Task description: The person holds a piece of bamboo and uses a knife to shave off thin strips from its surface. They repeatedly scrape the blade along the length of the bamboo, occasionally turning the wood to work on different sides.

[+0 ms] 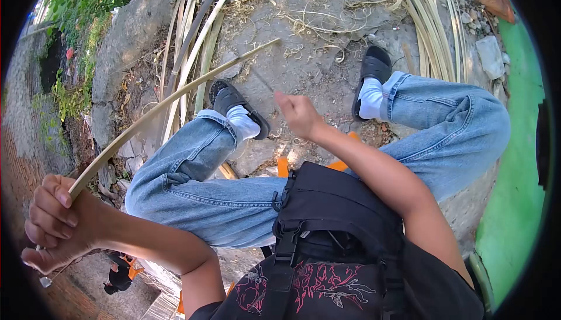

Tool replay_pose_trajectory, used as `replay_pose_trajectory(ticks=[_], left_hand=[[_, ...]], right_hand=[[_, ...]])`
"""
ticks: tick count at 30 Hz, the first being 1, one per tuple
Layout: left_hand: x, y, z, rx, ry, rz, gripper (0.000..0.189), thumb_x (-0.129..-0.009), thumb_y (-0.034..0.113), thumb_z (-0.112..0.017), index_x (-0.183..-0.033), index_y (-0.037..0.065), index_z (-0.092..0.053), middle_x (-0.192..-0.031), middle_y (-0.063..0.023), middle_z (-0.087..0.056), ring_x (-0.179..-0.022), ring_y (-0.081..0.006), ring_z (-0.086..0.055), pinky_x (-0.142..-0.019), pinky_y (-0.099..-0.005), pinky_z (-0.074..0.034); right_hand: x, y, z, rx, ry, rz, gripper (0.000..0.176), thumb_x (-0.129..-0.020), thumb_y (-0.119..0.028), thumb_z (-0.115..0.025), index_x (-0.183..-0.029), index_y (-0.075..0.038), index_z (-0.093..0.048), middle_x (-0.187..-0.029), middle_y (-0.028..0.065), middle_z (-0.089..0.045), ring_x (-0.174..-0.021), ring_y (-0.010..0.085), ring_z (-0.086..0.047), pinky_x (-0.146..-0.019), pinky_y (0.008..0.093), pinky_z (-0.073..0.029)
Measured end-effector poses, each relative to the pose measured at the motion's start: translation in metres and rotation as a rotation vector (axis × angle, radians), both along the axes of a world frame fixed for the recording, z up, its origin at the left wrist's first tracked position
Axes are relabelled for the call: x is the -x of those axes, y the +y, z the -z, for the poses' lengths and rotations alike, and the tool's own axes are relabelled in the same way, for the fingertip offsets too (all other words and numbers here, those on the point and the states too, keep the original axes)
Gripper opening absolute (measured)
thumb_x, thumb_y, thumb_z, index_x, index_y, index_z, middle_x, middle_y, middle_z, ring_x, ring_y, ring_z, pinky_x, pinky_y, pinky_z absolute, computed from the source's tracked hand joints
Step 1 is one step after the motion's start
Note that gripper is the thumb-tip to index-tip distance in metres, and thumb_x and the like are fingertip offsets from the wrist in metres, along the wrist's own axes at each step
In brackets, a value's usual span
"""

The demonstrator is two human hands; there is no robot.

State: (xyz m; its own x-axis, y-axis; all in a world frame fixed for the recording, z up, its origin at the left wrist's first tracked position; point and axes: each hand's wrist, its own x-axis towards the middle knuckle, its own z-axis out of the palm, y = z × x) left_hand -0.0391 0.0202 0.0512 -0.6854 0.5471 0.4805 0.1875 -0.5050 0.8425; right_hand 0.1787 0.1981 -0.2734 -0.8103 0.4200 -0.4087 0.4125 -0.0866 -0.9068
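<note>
A long, slightly bent bamboo strip (175, 94) runs from the lower left up to the middle of the view. My left hand (67, 218) is closed around its near end, and its far tip points forward over the ground. My right hand (299, 114) is closed in front of my lap, between my knees. A thin dark blade (262, 79), seen nearly edge-on, sticks out from the fist toward the strip's far part; its handle is hidden in the fingers. The blade appears a little apart from the strip.
Bamboo strips (196, 51) lie beyond my left foot, and another bundle (429, 25) lies beyond my right. Curled shavings (327, 22) litter the ground. A green surface (514, 145) borders the right side, near a stone block (489, 57). Another person (120, 273) is at lower left.
</note>
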Motion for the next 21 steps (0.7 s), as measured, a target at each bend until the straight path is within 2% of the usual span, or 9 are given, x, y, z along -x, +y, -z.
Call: replay_pose_trajectory(ticks=[2, 5, 7, 10, 13, 14, 16, 20, 21], left_hand=[[0.005, -0.003, 0.003, -0.020, 0.000, -0.049, 0.049, -0.081, 0.040, -0.055, -0.045, 0.019, -0.028, -0.038, 0.0054, -0.029, -0.040, -0.0095, -0.031, -0.053, -0.0283, -0.040], [-0.010, 0.014, -0.003, -0.017, -0.009, -0.046, 0.049, -0.083, 0.035, -0.053, -0.048, 0.020, -0.023, -0.040, 0.0048, -0.023, -0.042, -0.0102, -0.027, -0.056, -0.0291, -0.037], [-0.005, 0.010, -0.002, 0.029, 0.046, -0.274, 0.049, -0.084, 0.034, -0.054, -0.050, 0.020, -0.021, -0.042, 0.0042, -0.020, -0.043, -0.0103, -0.026, -0.057, -0.0295, -0.037], [0.004, 0.005, 0.000, 0.049, 0.052, -0.434, 0.049, -0.085, 0.032, -0.054, -0.052, 0.020, -0.020, -0.045, 0.0034, -0.017, -0.045, -0.0104, -0.024, -0.057, -0.0299, -0.036], [0.012, 0.010, 0.006, 0.022, 0.074, -0.582, 0.049, -0.086, 0.029, -0.054, -0.053, 0.020, -0.019, -0.047, 0.0033, -0.016, -0.046, -0.0104, -0.023, -0.057, -0.0299, -0.035], [0.010, 0.008, 0.009, 0.034, 0.078, -0.644, 0.049, -0.086, 0.027, -0.053, -0.053, 0.020, -0.018, -0.047, 0.0034, -0.015, -0.046, -0.0104, -0.023, -0.057, -0.0299, -0.035], [0.013, -0.001, 0.008, 0.033, 0.053, -0.591, 0.048, -0.087, 0.026, -0.053, -0.054, 0.020, -0.018, -0.047, 0.0034, -0.015, -0.047, -0.0103, -0.022, -0.057, -0.0298, -0.035], [0.012, -0.001, 0.007, 0.025, 0.091, -0.516, 0.049, -0.087, 0.026, -0.052, -0.053, 0.020, -0.017, -0.047, 0.0038, -0.016, -0.046, -0.0099, -0.022, -0.055, -0.0279, -0.035], [0.009, 0.003, 0.007, 0.019, 0.101, -0.516, 0.050, -0.087, 0.026, -0.051, -0.053, 0.021, -0.016, -0.046, 0.0040, -0.016, -0.045, -0.0098, -0.022, -0.055, -0.0275, -0.035]], right_hand=[[-0.013, 0.029, 0.031, -0.041, -0.361, 0.015, 0.062, -0.097, -0.045, -0.040, -0.060, 0.003, -0.047, -0.049, 0.0065, -0.038, -0.049, 0.0130, -0.035, -0.047, 0.0364, -0.032], [0.006, 0.011, 0.007, -0.041, -0.237, 0.066, 0.062, -0.097, -0.046, -0.039, -0.059, 0.003, -0.044, -0.049, 0.0045, -0.034, -0.052, 0.0119, -0.033, -0.048, 0.0356, -0.032], [0.023, -0.009, -0.059, 0.027, 0.241, -0.016, 0.063, -0.097, -0.047, -0.037, -0.059, 0.003, -0.043, -0.048, 0.0049, -0.034, -0.052, 0.0127, -0.033, -0.049, 0.0359, -0.032], [0.015, -0.009, -0.027, -0.011, 0.276, 0.059, 0.061, -0.097, -0.045, -0.038, -0.060, 0.003, -0.044, -0.048, 0.0055, -0.035, -0.053, 0.0128, -0.034, -0.050, 0.0360, -0.033], [0.012, 0.016, -0.005, -0.088, -0.016, -0.028, 0.062, -0.095, -0.046, -0.043, -0.061, 0.005, -0.052, -0.049, 0.0197, -0.042, -0.047, 0.0245, -0.041, -0.051, 0.0405, -0.037], [0.007, 0.009, -0.002, -0.055, -0.046, -0.026, 0.063, -0.095, -0.046, -0.043, -0.060, 0.005, -0.052, -0.049, 0.0193, -0.042, -0.046, 0.0243, -0.041, -0.050, 0.0404, -0.037], [0.015, -0.002, -0.034, 0.001, -0.097, -0.007, 0.064, -0.095, -0.047, -0.043, -0.058, 0.005, -0.052, -0.048, 0.0186, -0.043, -0.044, 0.0238, -0.042, -0.049, 0.0403, -0.037], [0.031, -0.008, -0.117, -0.006, 0.222, -0.209, 0.067, -0.095, -0.052, -0.040, -0.055, 0.001, -0.051, -0.044, 0.0142, -0.044, -0.041, 0.0226, -0.045, -0.044, 0.0385, -0.035], [0.027, -0.012, -0.114, -0.007, 0.244, -0.217, 0.066, -0.095, -0.052, -0.040, -0.055, 0.001, -0.051, -0.044, 0.0146, -0.044, -0.041, 0.0228, -0.045, -0.044, 0.0388, -0.036]])
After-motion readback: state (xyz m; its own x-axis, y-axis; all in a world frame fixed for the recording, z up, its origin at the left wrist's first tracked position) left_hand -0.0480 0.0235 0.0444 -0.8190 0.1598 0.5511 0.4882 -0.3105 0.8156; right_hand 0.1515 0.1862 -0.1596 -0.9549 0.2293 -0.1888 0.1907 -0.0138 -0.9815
